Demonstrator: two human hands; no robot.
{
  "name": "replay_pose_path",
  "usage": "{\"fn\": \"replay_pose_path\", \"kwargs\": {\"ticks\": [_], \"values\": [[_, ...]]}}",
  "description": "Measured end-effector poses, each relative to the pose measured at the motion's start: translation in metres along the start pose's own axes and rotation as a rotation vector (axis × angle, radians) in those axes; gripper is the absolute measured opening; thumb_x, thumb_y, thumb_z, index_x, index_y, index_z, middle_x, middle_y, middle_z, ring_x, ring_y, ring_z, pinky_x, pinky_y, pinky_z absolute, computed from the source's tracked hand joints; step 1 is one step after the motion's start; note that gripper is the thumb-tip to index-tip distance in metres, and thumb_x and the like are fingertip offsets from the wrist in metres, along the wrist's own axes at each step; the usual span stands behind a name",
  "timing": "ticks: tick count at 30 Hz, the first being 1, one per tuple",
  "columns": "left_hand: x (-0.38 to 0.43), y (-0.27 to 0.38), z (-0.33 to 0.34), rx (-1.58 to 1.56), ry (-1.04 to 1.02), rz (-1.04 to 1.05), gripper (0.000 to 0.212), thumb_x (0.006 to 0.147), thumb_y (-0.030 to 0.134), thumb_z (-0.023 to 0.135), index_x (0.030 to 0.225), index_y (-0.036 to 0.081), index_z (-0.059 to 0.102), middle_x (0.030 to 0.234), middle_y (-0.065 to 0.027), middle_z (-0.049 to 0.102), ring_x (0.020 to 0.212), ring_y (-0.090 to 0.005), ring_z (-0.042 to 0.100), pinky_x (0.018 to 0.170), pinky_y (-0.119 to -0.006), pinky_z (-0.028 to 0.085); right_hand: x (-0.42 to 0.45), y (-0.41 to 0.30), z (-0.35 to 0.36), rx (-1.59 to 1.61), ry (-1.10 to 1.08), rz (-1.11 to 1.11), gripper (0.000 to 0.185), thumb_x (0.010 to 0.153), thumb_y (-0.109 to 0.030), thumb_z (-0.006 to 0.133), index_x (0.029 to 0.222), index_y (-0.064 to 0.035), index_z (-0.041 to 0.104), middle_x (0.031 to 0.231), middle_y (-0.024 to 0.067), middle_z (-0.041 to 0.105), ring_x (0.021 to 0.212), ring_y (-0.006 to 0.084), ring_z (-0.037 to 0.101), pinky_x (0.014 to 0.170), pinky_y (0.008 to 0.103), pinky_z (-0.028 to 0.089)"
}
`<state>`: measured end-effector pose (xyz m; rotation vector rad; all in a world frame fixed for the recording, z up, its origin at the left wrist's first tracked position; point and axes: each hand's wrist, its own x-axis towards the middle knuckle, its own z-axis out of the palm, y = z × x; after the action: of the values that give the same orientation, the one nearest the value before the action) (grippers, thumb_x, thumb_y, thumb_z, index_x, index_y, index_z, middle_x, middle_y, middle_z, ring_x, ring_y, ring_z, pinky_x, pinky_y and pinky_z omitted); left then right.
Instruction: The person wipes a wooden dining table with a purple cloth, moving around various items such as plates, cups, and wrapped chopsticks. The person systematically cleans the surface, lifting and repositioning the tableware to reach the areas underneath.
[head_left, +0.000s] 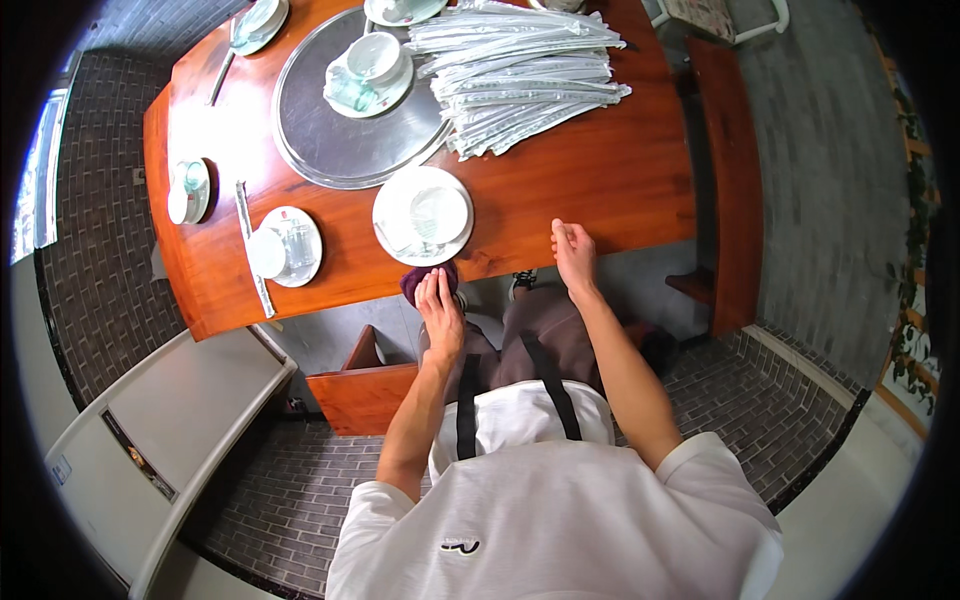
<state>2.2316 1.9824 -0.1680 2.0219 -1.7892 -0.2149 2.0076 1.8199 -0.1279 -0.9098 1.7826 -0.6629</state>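
My left hand (441, 311) lies on a dark purple cloth (414, 282) at the near edge of the wooden table (525, 217), with fingers stretched over it. Just beyond the cloth sits a white plate (390, 196) with a white bowl (439, 215) and a clear item on it. Over the table's near edge, to the right, my right hand (575, 255) hovers with curled fingers and nothing visible in it. A saucer (306, 232) carrying a white cup (267, 253) and a glass (298, 244) stands to the left, beside a long wrapped packet (255, 251).
A round metal plate (322, 142) in the table holds another dish set. Many long wrapped packets (525, 82) are heaped to its right. More cups and saucers (191, 191) stand at the left. A wooden bench (731, 187) is at the right; another (364, 397) is below the table.
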Motion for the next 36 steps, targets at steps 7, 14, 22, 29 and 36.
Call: {"fn": "replay_pose_path", "kwargs": {"ticks": [7,14,22,29,36], "values": [[0.022,0.081,0.029,-0.042,0.039,-0.049,0.072,0.082,-0.010,0.052,0.152,-0.008,0.038,0.154,-0.0235,0.039,0.143,-0.0419,0.037,0.121,-0.054,0.029,0.023,0.021,-0.062,0.149,-0.051,-0.004,0.031,0.103,-0.030,0.066,0.098,0.0007,0.065,0.080,0.0035,0.067,0.071,0.0119,0.063,0.067,0.0285,0.053],[0.063,0.151,0.039,-0.170,-0.074,-0.109,0.078,0.080,-0.009,0.050,0.155,-0.011,0.029,0.160,-0.0311,0.030,0.148,-0.0485,0.029,0.125,-0.057,0.020,0.040,0.036,-0.089,0.165,-0.113,-0.121,0.023,0.103,-0.023,0.066,0.096,-0.0019,0.064,0.074,0.0008,0.064,0.060,0.0093,0.059,0.057,0.0271,0.049],[0.118,0.165,0.068,-0.199,-0.142,-0.054,0.078,0.083,-0.003,0.052,0.155,-0.014,0.025,0.162,-0.0331,0.026,0.150,-0.0507,0.025,0.126,-0.056,0.019,0.049,0.054,-0.102,-0.042,-0.053,-0.431,0.013,0.099,-0.018,0.069,0.098,-0.0060,0.065,0.081,0.0033,0.067,0.071,0.0134,0.064,0.066,0.0305,0.053],[0.171,0.171,0.091,-0.346,-0.137,0.008,0.076,0.088,0.008,0.059,0.154,-0.013,0.027,0.161,-0.0375,0.024,0.150,-0.0530,0.024,0.126,-0.055,0.021,0.036,0.003,-0.091,-0.359,0.073,-0.717,0.032,0.098,-0.014,0.062,0.128,-0.0029,0.062,0.130,0.0191,0.062,0.116,0.0365,0.061,0.097,0.0443,0.052],[0.112,0.151,0.024,-0.362,-0.212,0.165,0.067,0.088,0.007,0.059,0.150,-0.012,0.038,0.155,-0.0334,0.039,0.144,-0.0456,0.040,0.122,-0.049,0.032,0.022,-0.006,-0.036,-0.632,-0.194,-1.080,0.060,0.096,-0.015,0.057,0.150,0.0047,0.044,0.161,0.0243,0.037,0.151,0.0426,0.031,0.125,0.0514,0.025]]}}
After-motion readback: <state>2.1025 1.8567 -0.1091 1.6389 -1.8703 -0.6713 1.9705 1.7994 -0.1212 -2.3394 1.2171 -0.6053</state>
